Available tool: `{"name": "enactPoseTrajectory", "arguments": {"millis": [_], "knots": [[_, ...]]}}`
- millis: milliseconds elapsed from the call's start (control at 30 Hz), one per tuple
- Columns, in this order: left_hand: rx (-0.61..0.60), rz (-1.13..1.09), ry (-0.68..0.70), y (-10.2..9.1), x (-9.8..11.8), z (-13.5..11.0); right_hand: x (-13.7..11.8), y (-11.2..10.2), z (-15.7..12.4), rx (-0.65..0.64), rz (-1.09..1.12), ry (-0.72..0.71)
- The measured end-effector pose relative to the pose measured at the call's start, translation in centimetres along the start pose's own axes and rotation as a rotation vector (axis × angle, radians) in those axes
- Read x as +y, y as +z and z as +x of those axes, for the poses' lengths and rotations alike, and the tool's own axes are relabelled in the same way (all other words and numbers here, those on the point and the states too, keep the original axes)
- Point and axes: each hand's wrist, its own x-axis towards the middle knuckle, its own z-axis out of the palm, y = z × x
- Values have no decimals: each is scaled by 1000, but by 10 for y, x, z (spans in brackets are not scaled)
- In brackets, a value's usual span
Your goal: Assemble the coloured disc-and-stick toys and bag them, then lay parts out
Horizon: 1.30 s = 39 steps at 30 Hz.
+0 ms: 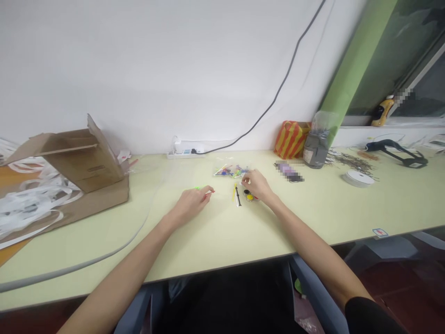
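My left hand [194,200] is closed over the table, with a thin red stick [210,192] pinched between thumb and fingertips. A bit of bright green shows behind its knuckles. My right hand [257,184] is also pinched shut, and a small whitish piece [242,183] peeks out at its fingertips. Beneath and beside the right hand lie small round pieces, one of them yellow [250,197] and one black [246,191]. Between the hands rest a black stick [238,195] and a yellow stick [234,191]. Behind them is a clear bag [229,171] of colourful small parts.
An open cardboard box [78,162] and white strips [31,208] stand at the left. A grey cable [104,257] crosses the table. Toward the right are a phone [289,171], a striped bag [290,139], a dark container [315,148] and a white ribbon roll [359,178].
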Motion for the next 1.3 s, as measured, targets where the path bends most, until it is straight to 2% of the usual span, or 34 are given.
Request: {"name": "enactPoseTrajectory", "arguments": {"millis": [100, 233, 300, 367, 500, 633, 867, 1133, 1300], "knots": [[17, -59, 49, 4, 0, -1, -18, -1, -5, 34, 140, -118], [-15, -130, 111, 5, 2, -2, -49, 11, -16, -223, 318, -404], [-42, -157, 129, 5, 4, -2, -56, 17, -17, -283, 332, -475], [-59, -162, 132, 5, 4, -2, -52, 19, -15, -237, 307, -445], [-83, -145, 153, 10, 2, 0, -24, 13, -6, -96, 152, -267], [-93, -155, 182, 15, -2, 1, -5, 10, -2, -160, 78, -235], [-89, -139, 166, 15, -3, 2, -12, 8, -5, -239, 98, -297], [-101, -102, 121, 13, -2, 2, -20, 4, -11, -287, 148, -292], [-57, -115, 102, 11, 0, 0, -23, -7, -11, -335, 333, -313]]}}
